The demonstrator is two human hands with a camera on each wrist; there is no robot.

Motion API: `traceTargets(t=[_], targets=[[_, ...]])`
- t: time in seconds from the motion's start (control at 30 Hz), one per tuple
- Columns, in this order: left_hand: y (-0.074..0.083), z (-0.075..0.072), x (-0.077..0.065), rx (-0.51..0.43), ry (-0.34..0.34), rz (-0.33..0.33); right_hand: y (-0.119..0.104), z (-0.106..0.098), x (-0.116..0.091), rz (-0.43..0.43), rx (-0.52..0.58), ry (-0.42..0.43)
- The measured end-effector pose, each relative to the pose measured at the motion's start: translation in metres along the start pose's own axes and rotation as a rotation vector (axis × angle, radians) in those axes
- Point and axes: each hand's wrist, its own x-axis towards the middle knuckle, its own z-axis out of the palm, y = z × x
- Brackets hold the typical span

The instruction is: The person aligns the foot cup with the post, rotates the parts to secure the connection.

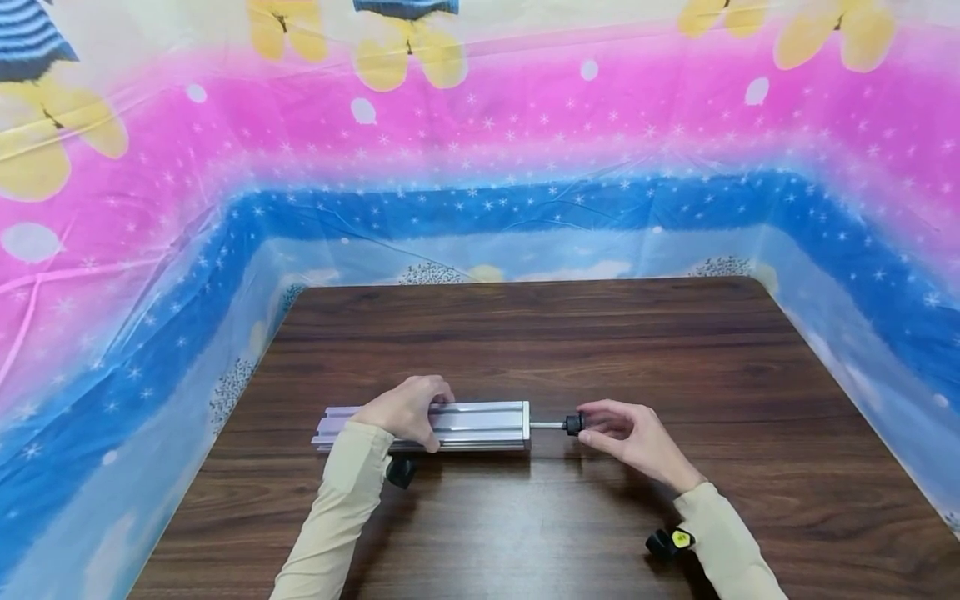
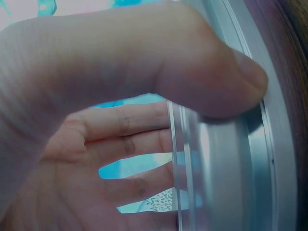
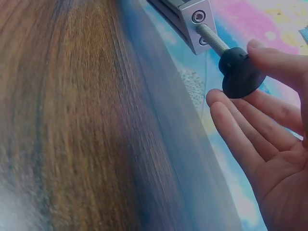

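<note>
A silver aluminium profile point(image 1: 480, 423) lies lengthwise across the table, with a flat end plate point(image 3: 196, 36) bolted to its right end. My left hand point(image 1: 408, 410) grips the profile from above near its middle. In the left wrist view the thumb point(image 2: 216, 82) lies along the near side and the other fingers reach over the far side. Out of the end plate sticks the threaded rod of a levelling foot point(image 1: 573, 425). Its black round base point(image 3: 243, 79) sits between the thumb and fingers of my right hand point(image 1: 633, 437), which pinches it; the fingertips behind are partly hidden.
The dark wood-grain table point(image 1: 525, 342) runs back to a patterned cloth point(image 1: 487, 208) hung around its far and side edges. Black wrist-camera mounts point(image 1: 670, 542) sit below the wrists, close to the tabletop.
</note>
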Motion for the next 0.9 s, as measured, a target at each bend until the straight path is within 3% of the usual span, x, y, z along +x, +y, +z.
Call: traceTargets(t=[0.43, 0.7, 0.9], targets=[[0.0018, -0.0001, -0.0011, -0.017, 0.002, -0.003, -0.0017, 0.0013, 0.0047, 0.089, 0.078, -0.059], [0.0017, 0.0007, -0.0016, -0.008, 0.009, -0.004, 0.0013, 0.003, 0.0054, 0.089, 0.114, -0.096], [0.001, -0.0007, -0.0031, -0.017, 0.008, -0.011, 0.0043, 0.0024, 0.0018, 0.026, 0.118, -0.06]])
